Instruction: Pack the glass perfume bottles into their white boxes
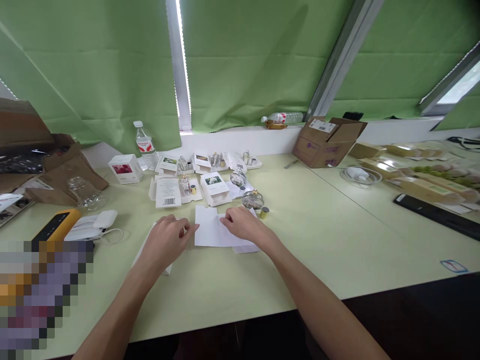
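Observation:
A creased white paper sheet (207, 232) lies on the table between my hands. My left hand (167, 236) has its fingers curled, with the thumb and index finger closed at the sheet's left edge. Beneath that hand and wrist is a white box or card (168, 270), mostly hidden. My right hand (240, 223) is curled and presses on the sheet's right part; its fingertips are partly hidden. Just beyond it stands a round glass perfume bottle (253, 200), with a gold cap (264, 213) beside it. Another round bottle (238, 178) is farther back.
Several opened white boxes with small bottles stand behind, including a flower-printed box (215, 189). A closed box (125, 169) and a water bottle (146, 147) are at back left. A cardboard box (318, 145) is at back right; a yellow device (56, 227) lies left.

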Motion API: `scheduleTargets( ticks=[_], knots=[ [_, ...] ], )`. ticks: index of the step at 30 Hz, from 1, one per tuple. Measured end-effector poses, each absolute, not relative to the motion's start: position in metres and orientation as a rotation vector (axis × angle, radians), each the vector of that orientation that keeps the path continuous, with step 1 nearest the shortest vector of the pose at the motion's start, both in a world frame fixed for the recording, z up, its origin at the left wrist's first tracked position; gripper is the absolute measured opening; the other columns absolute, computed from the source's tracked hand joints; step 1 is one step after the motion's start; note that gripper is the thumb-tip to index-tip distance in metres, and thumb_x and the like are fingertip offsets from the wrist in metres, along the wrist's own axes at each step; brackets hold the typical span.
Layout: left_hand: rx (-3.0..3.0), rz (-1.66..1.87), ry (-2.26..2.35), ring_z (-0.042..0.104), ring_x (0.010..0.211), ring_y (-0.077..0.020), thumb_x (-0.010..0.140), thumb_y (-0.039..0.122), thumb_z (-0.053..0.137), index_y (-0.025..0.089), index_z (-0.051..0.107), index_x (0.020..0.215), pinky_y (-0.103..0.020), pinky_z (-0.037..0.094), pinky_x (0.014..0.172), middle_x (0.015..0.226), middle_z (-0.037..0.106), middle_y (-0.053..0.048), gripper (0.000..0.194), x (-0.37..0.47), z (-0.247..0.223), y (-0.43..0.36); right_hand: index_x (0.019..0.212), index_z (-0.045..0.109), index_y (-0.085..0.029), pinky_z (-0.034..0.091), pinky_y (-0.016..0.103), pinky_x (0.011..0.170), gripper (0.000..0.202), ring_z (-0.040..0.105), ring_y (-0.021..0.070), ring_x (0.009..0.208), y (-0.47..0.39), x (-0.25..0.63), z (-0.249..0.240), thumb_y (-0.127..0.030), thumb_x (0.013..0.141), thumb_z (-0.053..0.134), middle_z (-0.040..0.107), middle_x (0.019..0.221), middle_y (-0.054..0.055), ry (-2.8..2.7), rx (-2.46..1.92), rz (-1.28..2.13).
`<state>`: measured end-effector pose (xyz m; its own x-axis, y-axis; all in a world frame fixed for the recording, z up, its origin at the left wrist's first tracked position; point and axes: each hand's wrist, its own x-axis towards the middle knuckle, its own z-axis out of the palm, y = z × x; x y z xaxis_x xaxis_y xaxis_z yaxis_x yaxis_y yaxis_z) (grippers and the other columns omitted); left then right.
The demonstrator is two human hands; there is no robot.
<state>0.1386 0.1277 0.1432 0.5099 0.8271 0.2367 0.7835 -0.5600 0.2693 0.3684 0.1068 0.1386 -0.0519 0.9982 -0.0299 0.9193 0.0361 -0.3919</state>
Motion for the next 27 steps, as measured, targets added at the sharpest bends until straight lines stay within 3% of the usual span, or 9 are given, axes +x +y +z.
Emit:
scheduleTargets(
  ticks=[6, 11, 16, 21, 27],
  knots=[
    [2.485, 0.582, 1.469, 0.06, 0.084, -0.0305, 0.091, 0.054, 0.044, 0.024, 0.069, 0.092, -0.042, 0.041, 0.083, 0.069, 0.069, -0.006, 0.039, 0.136, 0.144, 0.13, 0.057, 0.038, -0.02, 0.026, 0.03, 0.051, 0.039, 0.044, 0.0143, 0.056, 0.105, 0.365, 0.141, -0.033, 0.091, 0.048, 0.053, 0.061, 0.002, -2.058, -1.91, 0.493],
    [2.375, 0.621, 1.434, 0.06, 0.099, -0.0318, 0.087, 0.057, 0.051, 0.022, 0.06, 0.12, -0.042, 0.041, 0.087, 0.079, 0.074, -0.005, 0.049, 0.14, 0.14, 0.13, 0.06, 0.041, -0.02, 0.028, 0.028, 0.051, 0.035, 0.047, 0.0137, 0.057, 0.104, 0.36, 0.141, -0.033, 0.092, 0.047, 0.057, 0.066, 0.002, -2.057, -1.854, 0.531],
    [2.276, 0.69, 1.392, 0.061, 0.093, -0.0277, 0.085, 0.053, 0.055, 0.025, 0.059, 0.12, -0.037, 0.044, 0.079, 0.084, 0.071, -0.003, 0.046, 0.14, 0.143, 0.128, 0.06, 0.043, -0.02, 0.029, 0.028, 0.052, 0.034, 0.048, 0.0136, 0.059, 0.105, 0.359, 0.141, -0.032, 0.091, 0.047, 0.058, 0.066, 0.002, -2.048, -1.829, 0.535],
    [2.11, 0.756, 1.258, 0.057, 0.074, -0.0188, 0.084, 0.043, 0.058, 0.029, 0.059, 0.12, -0.031, 0.044, 0.071, 0.079, 0.065, 0.001, 0.039, 0.14, 0.147, 0.126, 0.061, 0.045, -0.019, 0.029, 0.028, 0.053, 0.033, 0.049, 0.0138, 0.059, 0.106, 0.359, 0.14, -0.032, 0.092, 0.048, 0.058, 0.064, 0.001, -2.048, -1.811, 0.521],
    [1.793, 0.829, 1.205, 0.05, 0.054, -0.01, 0.082, 0.041, 0.058, 0.028, 0.059, 0.117, -0.022, 0.038, 0.048, 0.085, 0.054, 0.001, 0.038, 0.14, 0.151, 0.125, 0.065, 0.053, -0.019, 0.031, 0.028, 0.057, 0.028, 0.054, 0.0158, 0.064, 0.106, 0.361, 0.142, -0.03, 0.091, 0.052, 0.062, 0.07, 0.003, -2.006, -1.836, 0.47]
  ],
)
